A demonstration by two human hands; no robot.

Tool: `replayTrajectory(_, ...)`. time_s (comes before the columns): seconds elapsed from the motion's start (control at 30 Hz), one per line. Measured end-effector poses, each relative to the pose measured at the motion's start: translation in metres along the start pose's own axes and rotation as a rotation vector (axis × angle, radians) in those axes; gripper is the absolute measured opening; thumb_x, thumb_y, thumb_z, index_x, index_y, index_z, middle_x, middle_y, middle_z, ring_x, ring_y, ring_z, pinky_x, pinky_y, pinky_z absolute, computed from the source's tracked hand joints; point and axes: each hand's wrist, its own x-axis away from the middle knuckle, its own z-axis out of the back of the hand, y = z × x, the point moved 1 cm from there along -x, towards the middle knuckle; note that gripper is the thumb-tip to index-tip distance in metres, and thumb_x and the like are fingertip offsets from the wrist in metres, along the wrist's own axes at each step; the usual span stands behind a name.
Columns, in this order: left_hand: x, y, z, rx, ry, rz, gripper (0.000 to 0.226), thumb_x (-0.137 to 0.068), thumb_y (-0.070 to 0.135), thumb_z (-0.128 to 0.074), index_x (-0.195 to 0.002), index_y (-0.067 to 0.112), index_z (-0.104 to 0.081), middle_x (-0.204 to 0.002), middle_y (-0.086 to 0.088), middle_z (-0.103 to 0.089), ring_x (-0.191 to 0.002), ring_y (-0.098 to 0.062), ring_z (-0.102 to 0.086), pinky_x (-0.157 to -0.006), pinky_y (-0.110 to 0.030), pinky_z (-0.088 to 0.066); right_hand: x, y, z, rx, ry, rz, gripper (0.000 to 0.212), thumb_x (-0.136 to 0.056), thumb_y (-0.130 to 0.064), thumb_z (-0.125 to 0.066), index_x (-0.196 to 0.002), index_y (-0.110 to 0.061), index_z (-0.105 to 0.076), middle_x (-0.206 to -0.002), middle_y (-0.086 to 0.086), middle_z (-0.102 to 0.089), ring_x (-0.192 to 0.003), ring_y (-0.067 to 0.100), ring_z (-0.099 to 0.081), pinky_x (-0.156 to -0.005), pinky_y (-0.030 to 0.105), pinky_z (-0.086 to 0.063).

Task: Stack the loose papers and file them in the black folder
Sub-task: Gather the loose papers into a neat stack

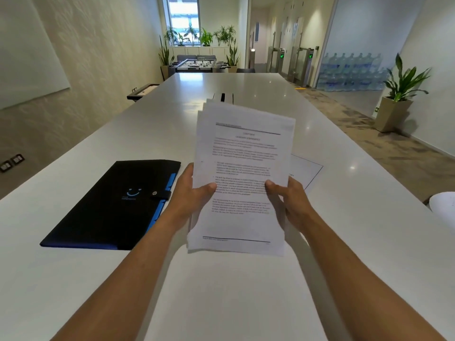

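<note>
Hands (242, 200) grip paper stack (242, 168) by side edges.

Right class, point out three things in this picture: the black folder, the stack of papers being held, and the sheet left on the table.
black folder (105, 205): head view, middle of its closed cover.
stack of papers (242, 168): head view, printed top page.
sheet on the table (306, 172): head view, its exposed right corner.

You get bright, even light, with daylight blowing out the far window (182, 14). The white table (246, 291) shows soft glare far off and faint shadows beneath your arms. Page print is blurred; the frame's edges bow outward.
</note>
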Motion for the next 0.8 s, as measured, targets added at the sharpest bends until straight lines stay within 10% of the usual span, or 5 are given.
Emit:
replayTrajectory(0.3,-0.012,0.04,-0.008,0.015,0.149,-0.286,0.035,-0.084,0.012,-0.067,-0.109,0.031,-0.051,-0.11,0.001,-0.067,-0.1,-0.017,-0.068,-0.079,-0.032,-0.059,-0.004,-0.045,-0.008,0.19,0.048,0.447,0.041,-0.082,-0.017,-0.07,-0.121,-0.016,-0.057,-0.114,0.004,-0.067,-0.101,0.021,-0.066,-0.08,0.035,-0.058)
replayTrajectory(0.8,-0.005,0.009,-0.028,-0.032,0.309,-0.24,0.046,-0.077,0.018,-0.065,-0.118,0.025,-0.045,-0.109,0.008,-0.062,-0.099,-0.009,-0.064,-0.067,-0.016,-0.057,0.012,0.0,-0.012,0.232,0.168,0.393,0.036,-0.077,-0.015,-0.064,-0.112,-0.026,-0.058,-0.108,-0.002,-0.067,-0.092,0.009,-0.066,-0.064,0.02,-0.056)
